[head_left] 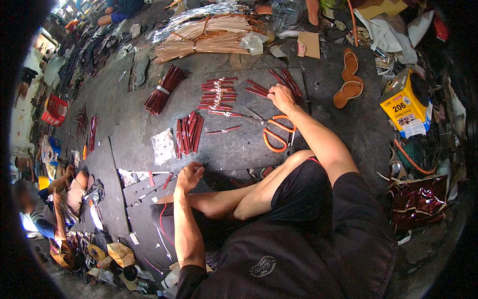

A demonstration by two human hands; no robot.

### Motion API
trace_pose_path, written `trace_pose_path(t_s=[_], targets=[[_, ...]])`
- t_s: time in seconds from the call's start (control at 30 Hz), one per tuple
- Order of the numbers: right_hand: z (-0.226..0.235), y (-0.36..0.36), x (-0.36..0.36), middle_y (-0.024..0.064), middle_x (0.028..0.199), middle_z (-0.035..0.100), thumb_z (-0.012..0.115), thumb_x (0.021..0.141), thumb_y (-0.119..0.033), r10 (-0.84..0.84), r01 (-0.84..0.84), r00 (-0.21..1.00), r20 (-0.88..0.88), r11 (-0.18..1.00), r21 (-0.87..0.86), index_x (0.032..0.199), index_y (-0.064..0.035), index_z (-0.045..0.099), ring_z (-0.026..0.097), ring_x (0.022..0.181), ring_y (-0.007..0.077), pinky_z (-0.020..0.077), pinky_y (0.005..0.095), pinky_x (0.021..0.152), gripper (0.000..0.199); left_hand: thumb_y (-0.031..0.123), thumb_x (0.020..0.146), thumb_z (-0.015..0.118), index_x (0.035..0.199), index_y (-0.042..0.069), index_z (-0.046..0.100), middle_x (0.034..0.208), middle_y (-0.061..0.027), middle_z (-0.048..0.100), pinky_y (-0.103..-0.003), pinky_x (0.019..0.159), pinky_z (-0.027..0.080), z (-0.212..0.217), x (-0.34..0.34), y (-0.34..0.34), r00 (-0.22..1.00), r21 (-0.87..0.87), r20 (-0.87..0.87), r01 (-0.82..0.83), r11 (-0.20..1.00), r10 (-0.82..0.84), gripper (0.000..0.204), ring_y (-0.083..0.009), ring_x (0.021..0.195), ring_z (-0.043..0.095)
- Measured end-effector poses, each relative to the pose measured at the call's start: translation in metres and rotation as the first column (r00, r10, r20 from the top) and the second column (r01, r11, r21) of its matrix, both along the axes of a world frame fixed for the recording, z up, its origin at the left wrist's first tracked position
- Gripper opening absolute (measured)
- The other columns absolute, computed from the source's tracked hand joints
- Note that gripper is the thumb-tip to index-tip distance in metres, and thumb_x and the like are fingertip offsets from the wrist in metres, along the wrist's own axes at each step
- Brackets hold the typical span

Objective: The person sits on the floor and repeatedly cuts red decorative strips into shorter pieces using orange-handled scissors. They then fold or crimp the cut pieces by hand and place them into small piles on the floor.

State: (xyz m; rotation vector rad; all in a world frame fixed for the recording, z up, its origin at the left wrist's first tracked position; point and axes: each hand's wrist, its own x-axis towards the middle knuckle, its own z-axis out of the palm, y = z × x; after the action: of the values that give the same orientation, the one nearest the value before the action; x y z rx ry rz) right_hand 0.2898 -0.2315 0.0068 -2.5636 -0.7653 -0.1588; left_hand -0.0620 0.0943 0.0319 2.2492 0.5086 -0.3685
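Observation:
My right hand [282, 98] reaches over the dark board, its fingers closed at the right end of a few dark red strips [256, 88]. Further right lie more loose strips [291, 81]. My left hand [190, 175] is curled low over the board's near edge; whatever its fingers may hold is hidden. Above it is a pile of dark red strips [189, 133] beside a clear packet of white pieces [163, 147]. Between my hands, a row of strips with white ties [218, 94] lies flat. Orange-handled scissors [275, 133] rest open, near a single tied strip [224, 130].
A banded bundle of dark red strips [165, 89] lies upper left. Long pale bundles [199, 42] sit at the far side. Brown sandals [348, 82] and a yellow can [406, 104] stand to the right. At the left sits another person [42, 214] amid scraps.

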Motion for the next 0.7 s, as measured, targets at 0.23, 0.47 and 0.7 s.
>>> trace_pose_path(t_s=[0.23,0.47,0.7], targets=[[0.0,0.002,-0.002,0.0173,0.094,0.064,0.074,0.081,-0.02,-0.065,0.067,0.997,-0.045,0.997,0.041,0.094,-0.0035,0.07,0.062,0.093,0.0359,0.0488,0.045,0.082,0.021,0.028,0.089,0.063,0.114,0.004,0.065,0.095,-0.0187,0.072,-0.039,0.081,0.053,0.002,0.0,0.0,0.998,-0.064,-0.033,-0.053,0.997,0.051,0.035,-0.0292,0.091,0.071],[-0.005,0.003,0.002,0.0183,0.096,0.062,0.073,0.079,-0.016,-0.101,0.106,0.993,-0.067,0.992,0.075,0.092,-0.0026,0.067,0.061,0.096,0.0378,0.0487,0.0459,0.084,0.019,0.029,0.089,0.064,0.115,0.005,0.065,0.096,-0.0189,0.072,-0.039,0.082,0.053,-0.026,-0.004,0.012,0.998,-0.118,-0.028,-0.063,0.991,0.06,0.035,-0.0303,0.093,0.07],[0.0,0.01,-0.003,0.0184,0.089,0.062,0.068,0.079,-0.013,-0.066,0.071,0.994,0.085,0.996,-0.053,0.085,-0.0034,0.059,0.062,0.087,0.0376,0.0506,0.0469,0.077,0.015,0.029,0.089,0.064,0.115,0.004,0.064,0.096,-0.0189,0.072,-0.039,0.082,0.053,-0.069,-0.014,0.028,0.994,-0.246,-0.003,-0.107,0.963,0.109,0.036,-0.0304,0.093,0.07]])
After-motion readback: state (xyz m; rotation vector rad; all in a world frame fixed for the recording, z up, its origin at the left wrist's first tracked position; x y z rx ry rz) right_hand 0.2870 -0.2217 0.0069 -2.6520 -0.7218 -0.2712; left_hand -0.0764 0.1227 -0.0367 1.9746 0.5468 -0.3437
